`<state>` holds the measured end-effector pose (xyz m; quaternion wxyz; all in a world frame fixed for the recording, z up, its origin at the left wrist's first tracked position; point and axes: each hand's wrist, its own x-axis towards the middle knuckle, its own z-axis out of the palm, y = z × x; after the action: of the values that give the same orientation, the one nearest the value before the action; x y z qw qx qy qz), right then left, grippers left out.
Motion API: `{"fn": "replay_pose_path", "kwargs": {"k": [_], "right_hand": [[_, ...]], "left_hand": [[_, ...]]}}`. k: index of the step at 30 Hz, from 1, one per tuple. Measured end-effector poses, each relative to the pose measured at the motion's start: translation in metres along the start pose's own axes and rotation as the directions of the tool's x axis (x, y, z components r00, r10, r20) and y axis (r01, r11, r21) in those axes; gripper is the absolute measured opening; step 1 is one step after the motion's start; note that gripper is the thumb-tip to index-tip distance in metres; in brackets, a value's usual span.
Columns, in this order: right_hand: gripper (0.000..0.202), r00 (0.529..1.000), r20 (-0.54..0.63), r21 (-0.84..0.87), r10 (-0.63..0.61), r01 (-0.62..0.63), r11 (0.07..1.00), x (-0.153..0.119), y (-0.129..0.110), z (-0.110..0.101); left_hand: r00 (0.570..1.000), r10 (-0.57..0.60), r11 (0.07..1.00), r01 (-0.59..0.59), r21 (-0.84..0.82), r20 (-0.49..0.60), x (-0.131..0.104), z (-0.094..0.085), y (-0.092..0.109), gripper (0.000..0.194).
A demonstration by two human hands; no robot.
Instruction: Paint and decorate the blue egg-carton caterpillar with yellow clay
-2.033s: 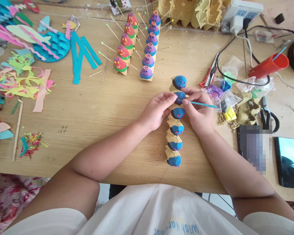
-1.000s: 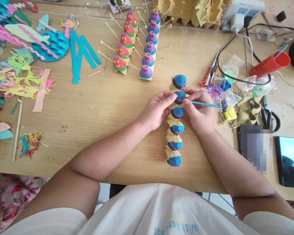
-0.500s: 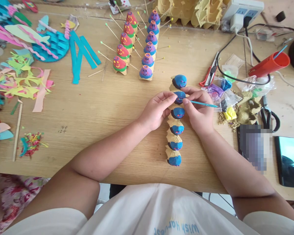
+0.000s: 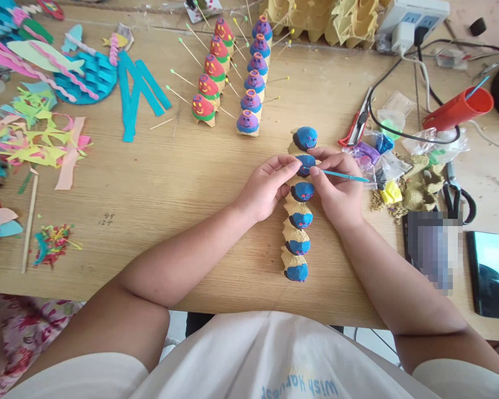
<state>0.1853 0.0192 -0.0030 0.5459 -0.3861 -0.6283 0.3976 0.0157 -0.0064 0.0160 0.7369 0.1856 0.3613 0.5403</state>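
Note:
A column of egg-carton cups topped with blue clay runs toward me; the lowest cup lies nearest my body. Several carry small pink and dark clay face details, as on the third cup. My left hand is closed with thumb and forefinger at the left side of the second blue-topped cup, steadying it. In my right hand a thin blue clay modelling tool is pinched, its tip at that cup's face. The fingers partly hide the cup. Whether the cups are joined I cannot tell.
Red-green clay figures and purple-blue ones with pins stand behind. At right lie a utility knife, bagged clay, scissors, a red cup and a phone. Paper scraps cover the left.
Hardly anything differs. Both hands stay at the same cup, with the tool tip still against its face.

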Motion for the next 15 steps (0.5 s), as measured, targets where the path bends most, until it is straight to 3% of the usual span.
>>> {"fn": "replay_pose_path", "kwargs": {"k": [15], "right_hand": [[0.031, 1.000, 0.019, 0.016, -0.023, 0.023, 1.000, -0.0001, 0.0030, -0.0009]], "left_hand": [[1.000, 0.001, 1.000, -0.001, 0.019, 0.000, 0.0009, -0.0007, -0.0004, 0.033]]}}
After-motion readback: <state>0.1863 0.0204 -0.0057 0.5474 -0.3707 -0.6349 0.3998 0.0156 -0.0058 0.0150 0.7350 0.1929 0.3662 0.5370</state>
